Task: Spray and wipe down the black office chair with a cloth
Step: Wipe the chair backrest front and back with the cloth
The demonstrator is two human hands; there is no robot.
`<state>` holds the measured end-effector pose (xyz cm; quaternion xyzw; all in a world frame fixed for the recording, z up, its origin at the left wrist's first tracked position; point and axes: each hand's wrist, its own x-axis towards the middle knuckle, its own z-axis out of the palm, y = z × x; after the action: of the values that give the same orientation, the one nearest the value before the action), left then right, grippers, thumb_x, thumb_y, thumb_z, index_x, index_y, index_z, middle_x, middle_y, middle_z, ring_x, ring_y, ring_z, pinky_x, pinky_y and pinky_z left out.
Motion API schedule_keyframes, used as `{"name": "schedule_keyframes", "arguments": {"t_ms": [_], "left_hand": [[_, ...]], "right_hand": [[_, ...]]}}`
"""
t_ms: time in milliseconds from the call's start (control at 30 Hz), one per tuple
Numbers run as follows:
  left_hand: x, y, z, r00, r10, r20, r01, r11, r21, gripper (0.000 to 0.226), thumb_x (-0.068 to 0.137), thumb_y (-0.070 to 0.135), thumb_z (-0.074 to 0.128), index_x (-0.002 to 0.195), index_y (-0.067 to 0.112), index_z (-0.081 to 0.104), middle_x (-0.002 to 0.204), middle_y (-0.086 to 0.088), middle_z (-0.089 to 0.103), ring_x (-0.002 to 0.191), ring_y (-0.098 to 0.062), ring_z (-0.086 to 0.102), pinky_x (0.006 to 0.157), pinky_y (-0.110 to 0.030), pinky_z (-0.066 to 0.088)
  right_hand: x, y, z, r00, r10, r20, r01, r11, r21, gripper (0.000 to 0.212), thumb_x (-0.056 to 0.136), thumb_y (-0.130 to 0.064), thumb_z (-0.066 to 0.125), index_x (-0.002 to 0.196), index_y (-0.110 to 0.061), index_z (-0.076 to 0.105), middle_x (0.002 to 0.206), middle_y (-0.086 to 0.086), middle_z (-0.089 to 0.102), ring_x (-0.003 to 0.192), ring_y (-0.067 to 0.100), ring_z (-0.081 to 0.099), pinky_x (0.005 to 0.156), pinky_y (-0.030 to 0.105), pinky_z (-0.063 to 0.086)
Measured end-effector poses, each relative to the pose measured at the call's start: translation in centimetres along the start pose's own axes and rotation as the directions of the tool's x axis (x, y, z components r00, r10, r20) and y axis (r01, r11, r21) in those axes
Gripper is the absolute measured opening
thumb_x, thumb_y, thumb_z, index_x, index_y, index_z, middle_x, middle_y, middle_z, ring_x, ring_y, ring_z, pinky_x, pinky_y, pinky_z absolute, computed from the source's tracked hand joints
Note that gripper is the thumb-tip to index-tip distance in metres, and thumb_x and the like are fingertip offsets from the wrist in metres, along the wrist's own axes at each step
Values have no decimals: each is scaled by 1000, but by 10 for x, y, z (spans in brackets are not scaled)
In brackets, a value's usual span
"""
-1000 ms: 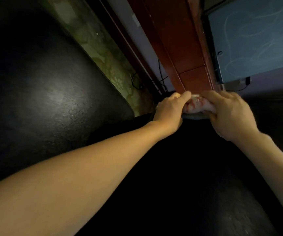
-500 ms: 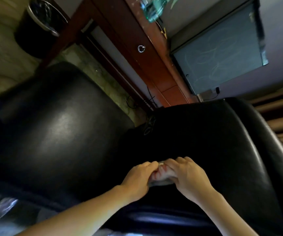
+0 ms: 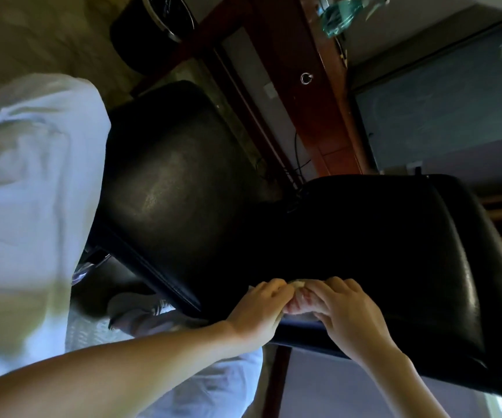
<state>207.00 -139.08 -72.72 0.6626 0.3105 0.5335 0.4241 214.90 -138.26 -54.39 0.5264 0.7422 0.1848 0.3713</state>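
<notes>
The black office chair point(image 3: 379, 236) fills the middle of the view, its seat point(image 3: 165, 182) to the left and its backrest to the right. A small bunched cloth point(image 3: 299, 303), pale with pink marks, lies against the lower edge of the backrest. My left hand point(image 3: 258, 315) grips the cloth from the left. My right hand point(image 3: 349, 315) grips it from the right, fingers curled over it. Most of the cloth is hidden between the two hands.
A red-brown wooden desk point(image 3: 310, 122) with a ring drawer pull point(image 3: 306, 78) stands beyond the chair. A dark screen point(image 3: 436, 101) hangs at the upper right. A black waste bin point(image 3: 150, 28) sits on the floor at the top left. My pale clothing point(image 3: 26, 206) fills the left side.
Both hands have drawn the cloth down the backrest toward its near edge. The view has pulled back, so more of the chair, the bin and my clothing show.
</notes>
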Motion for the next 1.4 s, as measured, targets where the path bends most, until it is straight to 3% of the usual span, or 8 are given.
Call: {"name": "schedule_keyframes", "arguments": {"t_ms": [233,367,533,667,833,1100,1233,1400], "left_hand": [[-3,-18,6,997,-72,0,71,997,-39,42,78,-2,59,104,22,36,107,-7,55,90,-27,58,72,-43,52],[-6,-32,11,991,-132,4,132,988,-76,44,76,-2,67,103,21,41,104,-3,57,88,-22,60,71,-35,53],[-8,-54,12,965,-263,25,262,940,-217,25,84,4,63,103,16,52,103,0,59,92,-16,61,78,-26,50],[-7,-68,19,943,-329,52,329,898,-293,23,84,5,61,105,14,56,104,5,59,95,-8,59,80,-24,49],[12,-86,31,943,-327,58,326,883,-338,14,86,3,53,93,15,52,94,5,55,87,-11,57,73,-32,49],[107,-124,54,966,-256,39,256,922,-291,18,80,-5,56,88,10,50,93,-5,52,82,-24,57,65,-42,49],[192,-157,64,974,-226,-3,219,948,-231,25,80,-5,55,102,6,54,99,-19,55,88,-40,59,69,-50,50],[301,-210,73,963,-251,-93,234,958,-166,27,77,-5,58,103,0,55,99,-22,57,94,-42,60,68,-44,44]], "right_hand": [[19,-6,9,999,22,46,-23,1000,20,54,61,-34,85,109,-36,62,92,-10,67,77,19,62,64,27,53],[33,-12,17,998,19,66,-22,999,41,53,61,-33,85,109,-37,62,92,-10,67,77,17,62,64,26,52],[52,-16,30,995,-28,97,21,997,73,51,63,-36,82,110,-39,60,95,-12,67,79,17,61,66,26,53],[70,-15,40,990,-51,135,38,995,94,51,62,-39,81,108,-41,60,92,-15,66,79,15,62,66,24,53],[92,-3,49,987,-11,160,-14,988,155,46,63,-31,82,104,-41,63,88,-16,64,77,14,60,61,24,52],[159,57,62,990,6,138,-24,991,132,36,75,-26,68,108,-37,62,90,-8,62,81,22,57,67,35,52],[219,107,77,997,17,72,-25,994,105,36,79,-24,64,113,-33,60,96,-2,63,86,26,55,69,37,50],[301,154,94,996,58,-73,-54,998,44,34,81,-19,62,114,-24,61,97,11,61,88,37,52,66,41,47]]}}
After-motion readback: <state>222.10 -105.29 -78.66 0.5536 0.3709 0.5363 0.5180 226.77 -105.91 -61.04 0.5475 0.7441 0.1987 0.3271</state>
